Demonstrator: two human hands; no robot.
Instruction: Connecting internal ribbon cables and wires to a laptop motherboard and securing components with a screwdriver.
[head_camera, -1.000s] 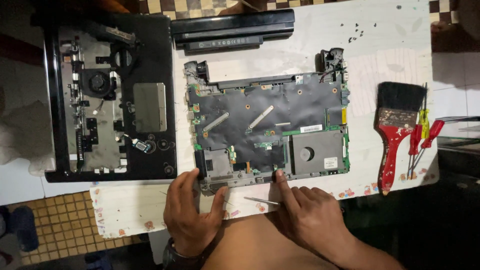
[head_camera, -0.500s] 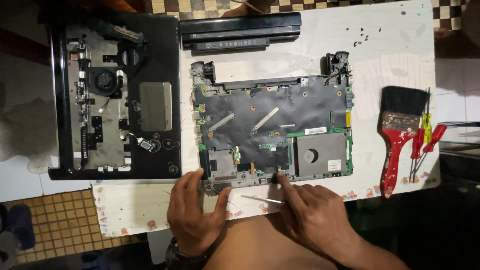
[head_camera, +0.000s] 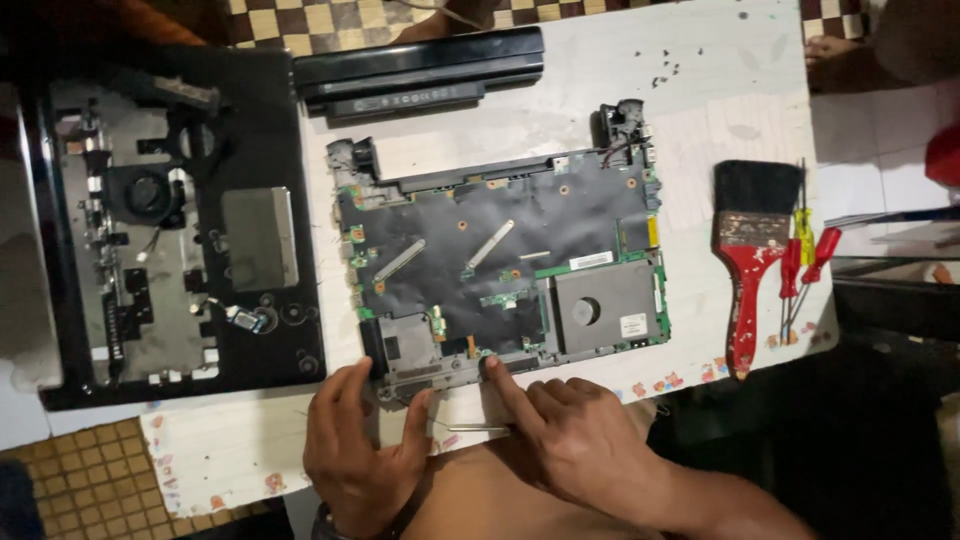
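Observation:
A stripped laptop base with its green motherboard (head_camera: 500, 270) lies in the middle of the white table. My left hand (head_camera: 360, 450) rests on the table at the board's near left corner, fingers spread and touching the near edge. My right hand (head_camera: 570, 440) presses its index fingertip on the near edge of the board, holding nothing. Between the two hands a thin metal tool (head_camera: 478, 429) lies flat on the table.
A black laptop case shell (head_camera: 160, 220) with a fan lies at left. A black battery bar (head_camera: 420, 72) sits at the back. A red-handled paintbrush (head_camera: 750, 260) and red and yellow screwdrivers (head_camera: 805, 265) lie at right. The table's near edge (head_camera: 240, 470) is close.
The view has shifted a little. Both hands stay at the board's near edge, with almost no movement.

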